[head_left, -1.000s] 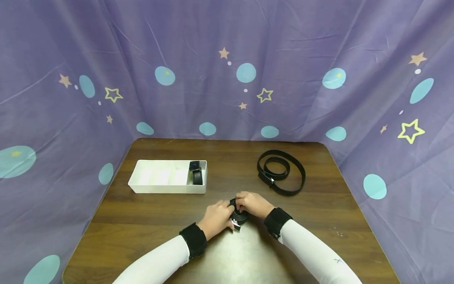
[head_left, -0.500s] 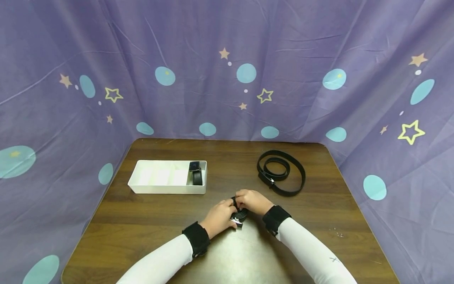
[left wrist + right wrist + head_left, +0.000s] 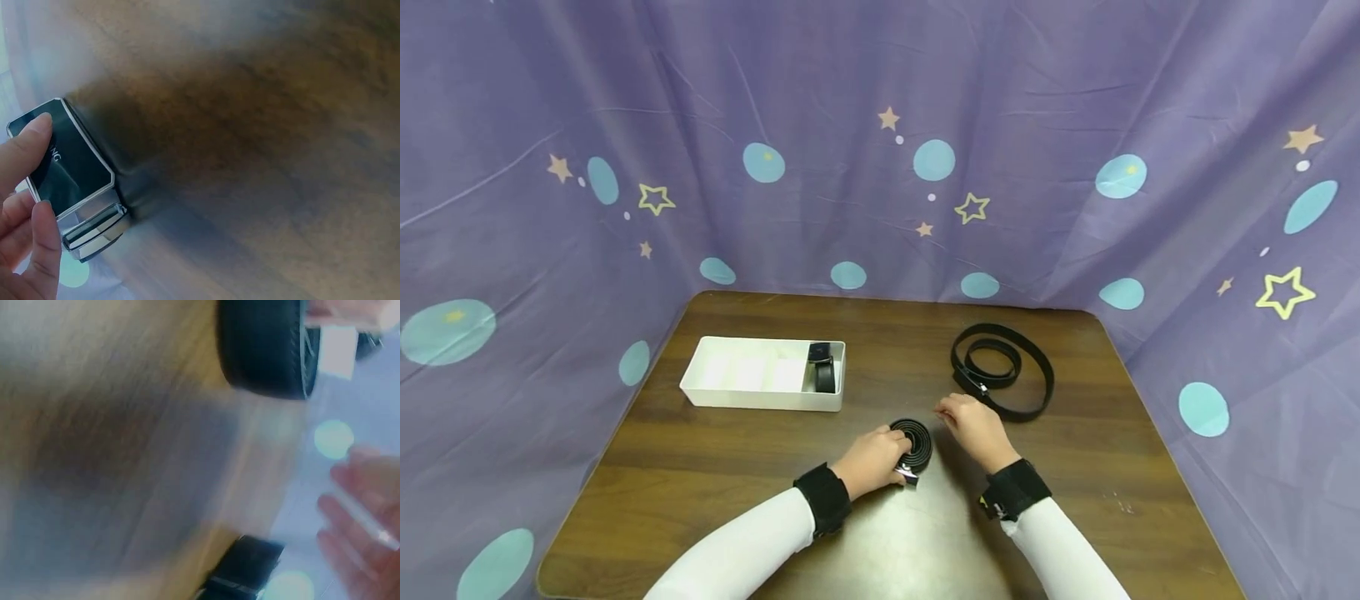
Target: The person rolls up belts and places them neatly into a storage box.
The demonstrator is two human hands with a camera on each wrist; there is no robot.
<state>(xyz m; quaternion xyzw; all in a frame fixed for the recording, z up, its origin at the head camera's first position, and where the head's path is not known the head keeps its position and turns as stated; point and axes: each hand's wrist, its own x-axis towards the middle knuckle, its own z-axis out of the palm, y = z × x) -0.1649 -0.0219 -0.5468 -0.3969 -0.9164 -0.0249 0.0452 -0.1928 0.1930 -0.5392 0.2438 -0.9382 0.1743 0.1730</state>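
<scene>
A black belt (image 3: 921, 450), rolled into a tight coil, stands on the wooden table in front of the person. My left hand (image 3: 871, 463) grips it from the left, with fingertips at the coil's inner side. The thumb lies on the dark, silver-edged buckle (image 3: 75, 159) in the left wrist view. To the right of the coil, my right hand (image 3: 976, 429) hovers apart from it with nothing held. Its fingers (image 3: 344, 512) are loosely bent and separated in the right wrist view. Just beyond that hand lies a second black belt (image 3: 1047, 375), loosely looped, with a small metal buckle.
At the back left stands a white divided box (image 3: 756, 399). A rolled black belt (image 3: 825, 377) sits in its right-hand compartment. A purple curtain (image 3: 850, 75) with stars and ovals hangs behind the table (image 3: 700, 500).
My right hand has let go of the coiled belt and moved right towards the loose belt. My left hand keeps holding the coil. The head view has shifted slightly.
</scene>
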